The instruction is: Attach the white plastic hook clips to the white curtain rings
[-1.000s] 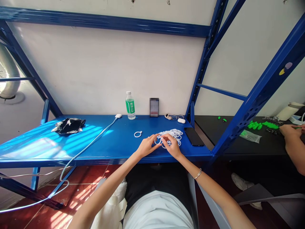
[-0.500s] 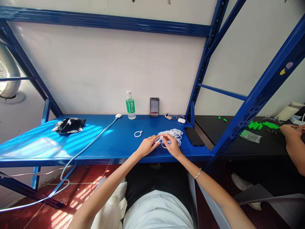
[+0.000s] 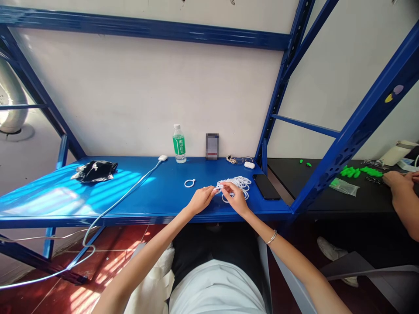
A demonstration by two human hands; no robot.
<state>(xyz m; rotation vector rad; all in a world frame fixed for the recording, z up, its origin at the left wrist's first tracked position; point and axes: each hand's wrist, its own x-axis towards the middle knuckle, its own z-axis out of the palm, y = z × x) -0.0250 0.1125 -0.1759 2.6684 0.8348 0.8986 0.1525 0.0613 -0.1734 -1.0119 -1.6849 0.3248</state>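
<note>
My left hand (image 3: 201, 199) is closed, its fingertips pinching the near edge of a small white ring (image 3: 220, 186). On the other side of that ring, the thumb and fingers of my right hand (image 3: 236, 200) are closed on it too. A heap of white rings (image 3: 242, 183) lies on the blue table just beyond and under my right hand. One loose white ring with a small tab (image 3: 189, 183) rests alone to the left of my hands. The fingertips partly hide the piece between them.
On the blue table (image 3: 131, 203) stand a water bottle (image 3: 180, 145) and a propped phone (image 3: 212, 147). A black phone (image 3: 266, 187), white earbud case (image 3: 249, 165), crumpled black bag (image 3: 94, 171) and white cable (image 3: 131, 188) lie there too. Right, a co-worker's hands (image 3: 401, 179) are near green pieces (image 3: 355, 172).
The fingers of my left hand have drawn together and shifted slightly around the white ring. My right hand stays nearly in place, and the heap looks the same.
</note>
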